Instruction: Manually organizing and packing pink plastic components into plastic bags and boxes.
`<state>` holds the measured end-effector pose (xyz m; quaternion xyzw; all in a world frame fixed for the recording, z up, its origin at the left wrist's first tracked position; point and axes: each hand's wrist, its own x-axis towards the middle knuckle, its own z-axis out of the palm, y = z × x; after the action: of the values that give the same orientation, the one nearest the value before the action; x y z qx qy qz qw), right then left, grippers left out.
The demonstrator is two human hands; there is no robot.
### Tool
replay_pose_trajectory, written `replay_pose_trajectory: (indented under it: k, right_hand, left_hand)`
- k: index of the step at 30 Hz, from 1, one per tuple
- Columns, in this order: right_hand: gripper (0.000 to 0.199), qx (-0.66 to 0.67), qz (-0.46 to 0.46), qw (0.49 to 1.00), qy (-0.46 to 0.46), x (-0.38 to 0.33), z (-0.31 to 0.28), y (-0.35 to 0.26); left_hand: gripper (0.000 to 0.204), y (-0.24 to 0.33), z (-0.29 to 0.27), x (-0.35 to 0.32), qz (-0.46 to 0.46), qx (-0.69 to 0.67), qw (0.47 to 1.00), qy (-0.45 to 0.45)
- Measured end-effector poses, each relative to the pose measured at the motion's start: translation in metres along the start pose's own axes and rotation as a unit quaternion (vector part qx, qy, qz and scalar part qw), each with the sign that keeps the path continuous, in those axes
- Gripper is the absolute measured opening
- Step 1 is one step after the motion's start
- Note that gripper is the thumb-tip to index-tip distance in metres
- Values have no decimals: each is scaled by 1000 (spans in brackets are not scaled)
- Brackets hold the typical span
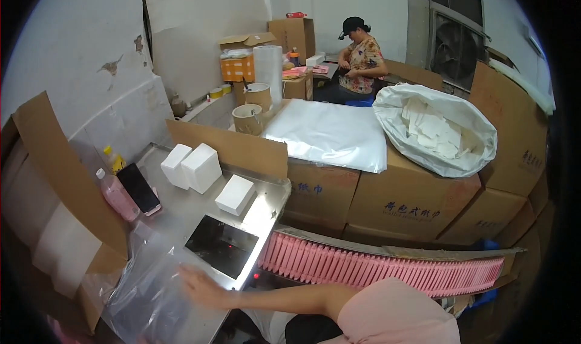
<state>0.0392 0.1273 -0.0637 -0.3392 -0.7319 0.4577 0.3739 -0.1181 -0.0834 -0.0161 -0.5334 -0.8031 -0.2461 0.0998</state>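
My right hand (204, 288) reaches in over the metal table (239, 177) from the right, its arm in a pale pink sleeve. Motion smears its fingers, so their grip cannot be made out. Clear plastic bags or sheeting (142, 283) lie beside and under it, crumpled along the table's left and near part. Just beyond the hand sits a flat device with a dark glossy top (223, 246). Three white blocks, probably stacked paper, rest farther back: one white block (236, 194) alone, another white block (202, 167) beside the last. My left hand does not show.
A pink-tinted bottle (117, 194), a yellow bottle (114, 159) and a dark phone (138, 188) stand at left by a cardboard flap (72, 174). Pink packets (363, 265) fill a long tray at right. Behind are cartons (399, 198), a white sack (436, 129) and a seated person (363, 62).
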Motion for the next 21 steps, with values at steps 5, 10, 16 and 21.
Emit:
replay_pose_trajectory:
  k: [5,10,16,21]
  right_hand:
    - [42,-136,-190,966,-108,-3,-8,-9]
    - [42,-116,-132,982,-69,23,-32,37]
    - [37,-185,-143,959,-159,29,-49,43]
    - [31,-234,-236,935,-121,-6,-54,-7]
  left_hand:
    - [52,-30,-11,-5,78,154,985,4]
    - [59,-50,-45,2,-48,114,974,-190]
    - [54,-74,-46,-1,30,175,975,-132]
    - [46,-66,-65,-27,62,-46,971,-226]
